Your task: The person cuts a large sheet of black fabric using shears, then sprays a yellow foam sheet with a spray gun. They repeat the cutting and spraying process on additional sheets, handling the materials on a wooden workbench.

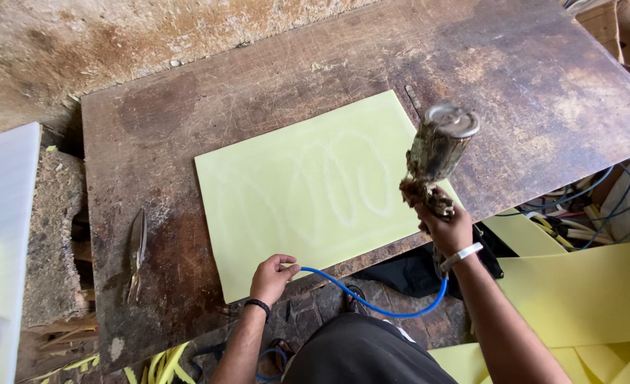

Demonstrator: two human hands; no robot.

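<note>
At nine o'clock on the tabletop (151,135) lie my metal snips (136,254), well apart from the work, though overspray could drift onto them. My left hand (271,277) presses the near edge of the pale yellow sheet (308,192), fingers curled, with the blue air hose (372,302) running under my thumb; I cannot tell whether I pinch the hose or just trap it. If that hand lifts, I judge the light sheet could slide or flutter. Toward three o'clock my right hand (449,231) is wrapped tight round the crusted spray gun (436,153), held above the sheet's right edge. Its nozzle and trigger are hidden by my fingers and by caked glue. A slack hose loop could snag. The faint looping trails on the sheet are hard to make out.
</note>
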